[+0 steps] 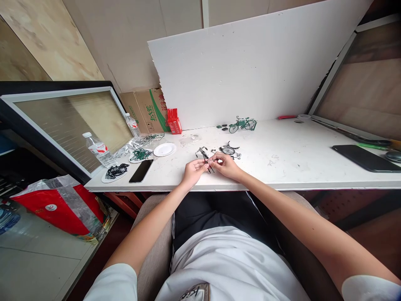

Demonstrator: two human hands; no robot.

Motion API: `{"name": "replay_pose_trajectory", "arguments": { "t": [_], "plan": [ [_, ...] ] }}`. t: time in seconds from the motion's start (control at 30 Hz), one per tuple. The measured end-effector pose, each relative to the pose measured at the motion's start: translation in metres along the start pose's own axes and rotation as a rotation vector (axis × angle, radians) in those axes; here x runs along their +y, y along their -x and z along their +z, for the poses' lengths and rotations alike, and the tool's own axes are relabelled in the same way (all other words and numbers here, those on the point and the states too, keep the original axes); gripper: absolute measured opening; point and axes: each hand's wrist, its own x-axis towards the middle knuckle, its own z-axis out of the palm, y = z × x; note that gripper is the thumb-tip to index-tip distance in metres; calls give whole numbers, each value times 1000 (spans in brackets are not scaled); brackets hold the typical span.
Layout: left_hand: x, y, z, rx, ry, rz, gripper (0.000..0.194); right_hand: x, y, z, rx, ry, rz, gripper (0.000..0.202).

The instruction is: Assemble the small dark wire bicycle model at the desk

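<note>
My left hand [194, 170] and my right hand [226, 164] meet over the near edge of the white table [282, 167]. Together they pinch a small dark metal model bicycle frame [204, 155], which sticks up from between the fingertips. Just beyond my right hand lies a loose small wheel assembly [228, 150] with tiny parts around it. A finished green model bicycle [242, 124] stands upright further back by the white foam board [257, 62].
On the left lie a black phone [141, 170], a white dish [164, 149], plates of green parts [140, 154] and black parts [115, 171], two water bottles [99, 149] and a red box [174, 121]. A dark tablet [365, 158] lies at right.
</note>
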Motion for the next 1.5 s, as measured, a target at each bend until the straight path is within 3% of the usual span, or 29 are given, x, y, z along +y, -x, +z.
{"name": "replay_pose_trajectory", "arguments": {
  "t": [0.8,1.5],
  "plan": [
    [5,2,1,3,-7,22,49,-1,2,1,9,15,-20,32],
    [-5,-1,-2,-2,-68,48,49,2,1,3,42,-24,7,31]
  ]
}}
